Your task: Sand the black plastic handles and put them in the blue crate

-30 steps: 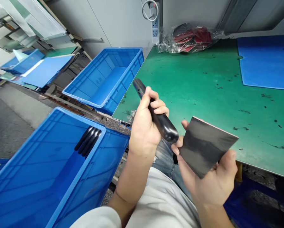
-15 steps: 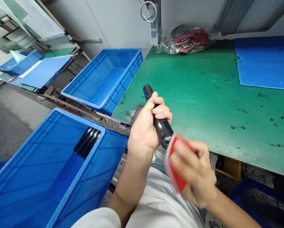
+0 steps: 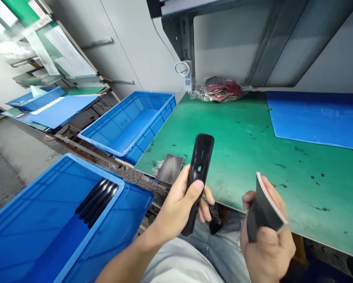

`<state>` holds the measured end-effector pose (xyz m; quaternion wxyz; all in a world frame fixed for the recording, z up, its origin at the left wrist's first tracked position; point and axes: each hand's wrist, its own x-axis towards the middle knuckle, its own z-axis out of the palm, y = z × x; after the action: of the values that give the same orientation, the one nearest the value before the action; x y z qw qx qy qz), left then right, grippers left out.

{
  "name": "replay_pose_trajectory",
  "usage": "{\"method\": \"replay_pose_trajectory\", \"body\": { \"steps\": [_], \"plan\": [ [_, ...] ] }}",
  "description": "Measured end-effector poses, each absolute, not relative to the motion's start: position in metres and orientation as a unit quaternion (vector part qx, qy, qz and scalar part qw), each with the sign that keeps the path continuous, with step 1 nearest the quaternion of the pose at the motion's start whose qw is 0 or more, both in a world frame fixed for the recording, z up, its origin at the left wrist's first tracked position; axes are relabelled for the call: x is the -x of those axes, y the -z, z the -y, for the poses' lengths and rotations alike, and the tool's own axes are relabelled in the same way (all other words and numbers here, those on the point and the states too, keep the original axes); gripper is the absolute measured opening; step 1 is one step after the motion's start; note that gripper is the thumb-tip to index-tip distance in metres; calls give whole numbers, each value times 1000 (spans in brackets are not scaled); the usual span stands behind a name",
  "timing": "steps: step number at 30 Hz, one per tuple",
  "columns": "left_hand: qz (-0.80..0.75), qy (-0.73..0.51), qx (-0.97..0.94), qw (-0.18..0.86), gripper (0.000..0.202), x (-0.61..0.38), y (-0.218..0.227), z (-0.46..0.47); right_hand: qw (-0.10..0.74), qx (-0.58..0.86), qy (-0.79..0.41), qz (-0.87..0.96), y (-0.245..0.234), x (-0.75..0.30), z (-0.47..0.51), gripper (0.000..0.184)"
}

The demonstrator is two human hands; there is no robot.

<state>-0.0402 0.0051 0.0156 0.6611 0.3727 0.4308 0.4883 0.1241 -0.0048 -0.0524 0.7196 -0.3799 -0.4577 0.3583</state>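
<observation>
My left hand [image 3: 179,204] is closed around a glossy black handle-like part [image 3: 202,155], tilted up over the front edge of the green table. A small hole shows through the part above my thumb. To the right, my right hand [image 3: 267,243] grips a bent sanding pad [image 3: 265,212], dark grey on the face turned to me and red on its back. The pad and the black part are apart. Several similar black parts [image 3: 96,200] lie side by side in the near blue bin. A dark flat sheet [image 3: 170,169] rests at the table's left corner.
The green table [image 3: 238,122] carries a blue sheet [image 3: 318,122] and a clear bag of red pads [image 3: 223,89] at the back. Another blue bin [image 3: 129,127] stands left of it. A power strip [image 3: 188,80] is on the wall, under a metal frame [image 3: 181,35].
My right hand has drawn the sanding pad away from the black part, to the right. My left hand has turned the part more upright. The camera view has tipped up.
</observation>
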Motion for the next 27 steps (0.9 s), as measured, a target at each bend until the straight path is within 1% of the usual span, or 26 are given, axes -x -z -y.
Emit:
{"method": "replay_pose_trajectory", "body": {
  "steps": [2, 5, 8, 10, 11, 12, 13, 15, 16, 17, 18, 20, 21, 22, 23, 25, 26, 27],
  "plan": [
    [-464, -453, -403, 646, 32, 42, -9, 2, 720, 341, -481, 365, 47, -128, 10, 55],
    [-476, -432, -425, 638, 43, 44, -7, 9, 680, 338, -594, 264, 32, -135, 9, 69],
    [-477, -436, -430, 631, 43, 43, -7, 11, 660, 351, -627, 217, 20, -139, 9, 71],
    [-478, -432, -432, 631, 45, 43, -7, 11, 670, 349, -606, 250, 19, -136, 10, 68],
    [-478, -428, -434, 632, 47, 44, -7, 11, 672, 355, -581, 290, 21, -134, 11, 63],
    [-478, -423, -437, 634, 48, 44, -7, 11, 677, 374, -524, 356, 24, -132, 10, 56],
    [-479, -418, -439, 635, 49, 44, -6, 11, 681, 397, -437, 434, 26, -131, 9, 51],
    [-480, -411, -446, 634, 48, 45, -7, 13, 676, 419, -210, 569, 30, -131, 0, 46],
    [-480, -410, -449, 632, 48, 45, -8, 15, 652, 414, -95, 628, 30, -133, -8, 44],
    [-477, -406, -453, 634, 49, 46, -9, 17, 618, 401, -8, 677, 29, -138, -19, 45],
    [-474, -402, -456, 636, 50, 47, -10, 20, 574, 393, 47, 717, 26, -144, -31, 47],
    [-469, -394, -462, 641, 53, 49, -12, 25, 472, 410, 93, 775, 16, -159, -54, 51],
    [-468, -388, -463, 645, 55, 50, -13, 28, 437, 448, 119, 771, 11, -165, -63, 51],
    [-465, -383, -465, 649, 56, 52, -13, 30, 432, 474, 142, 754, 5, -170, -69, 50],
    [-463, -377, -466, 653, 57, 53, -13, 31, 444, 477, 141, 745, 1, -174, -73, 53],
    [-461, -369, -470, 656, 60, 55, -12, 32, 427, 410, 140, 794, -5, -175, -71, 58],
    [-465, -367, -475, 651, 60, 57, -11, 31, 398, 379, 139, 824, -6, -173, -69, 58],
    [-473, -368, -479, 642, 61, 58, -10, 31, 394, 399, 140, 816, -6, -171, -66, 57]
  ]
}}
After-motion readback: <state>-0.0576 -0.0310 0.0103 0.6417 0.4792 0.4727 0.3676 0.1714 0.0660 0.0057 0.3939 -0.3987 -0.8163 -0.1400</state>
